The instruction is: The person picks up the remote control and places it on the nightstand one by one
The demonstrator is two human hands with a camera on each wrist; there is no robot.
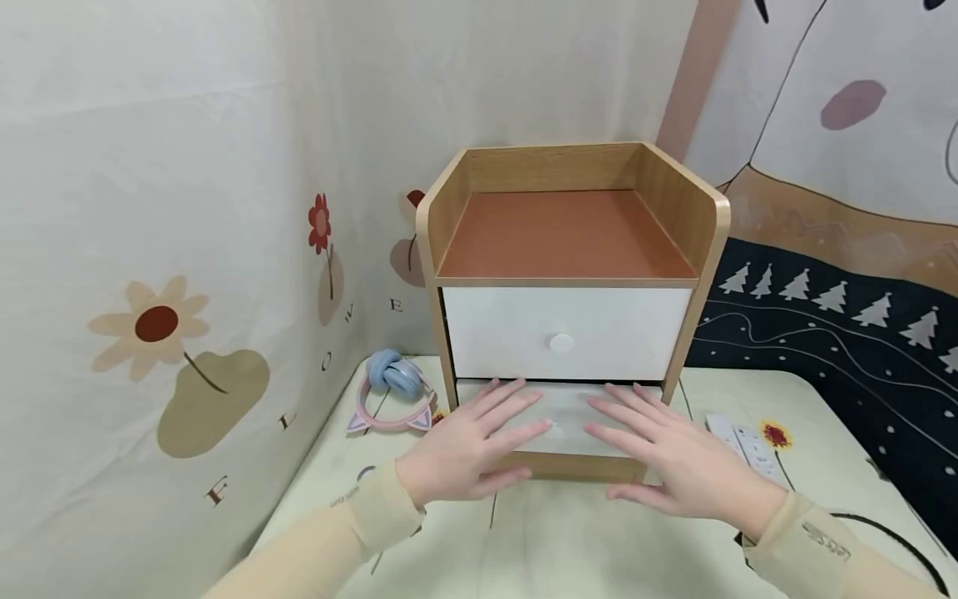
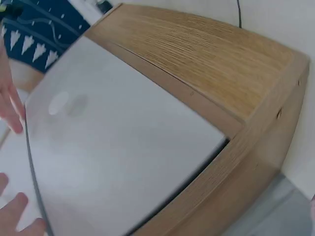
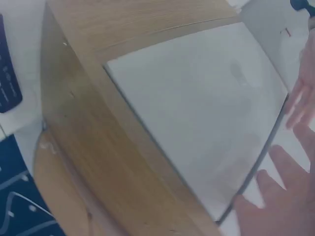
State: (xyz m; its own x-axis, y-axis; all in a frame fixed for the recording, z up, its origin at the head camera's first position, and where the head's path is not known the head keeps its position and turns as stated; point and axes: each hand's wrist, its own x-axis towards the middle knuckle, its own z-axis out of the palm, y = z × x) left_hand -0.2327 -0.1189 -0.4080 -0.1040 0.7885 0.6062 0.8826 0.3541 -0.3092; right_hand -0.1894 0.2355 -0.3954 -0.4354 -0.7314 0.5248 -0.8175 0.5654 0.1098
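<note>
A small wooden bedside cabinet [image 1: 707, 241] with two white drawers stands in front of me. The upper drawer [image 1: 494, 333] is closed and has a round white knob [image 1: 561, 343]. Both hands are spread before the lower drawer [image 1: 572, 403], whose knob [image 1: 555, 431] shows between them. My left hand [image 1: 467, 445] is at its left part, fingers straight and pointing inward. The right hand [image 1: 677, 453] mirrors it on the right side. Neither holds anything; whether the fingertips touch the drawer front I cannot tell. In the right wrist view, fingers [image 3: 278, 191] lie beside a white drawer panel [image 3: 197, 108].
Pink cat-ear headphones [image 1: 402, 378] with blue cups lie left of the cabinet. A white power strip [image 1: 752, 445] lies to its right, and a black cable [image 1: 898, 541] runs near my right sleeve. Printed fabric [image 1: 224, 166] hangs behind and at the left.
</note>
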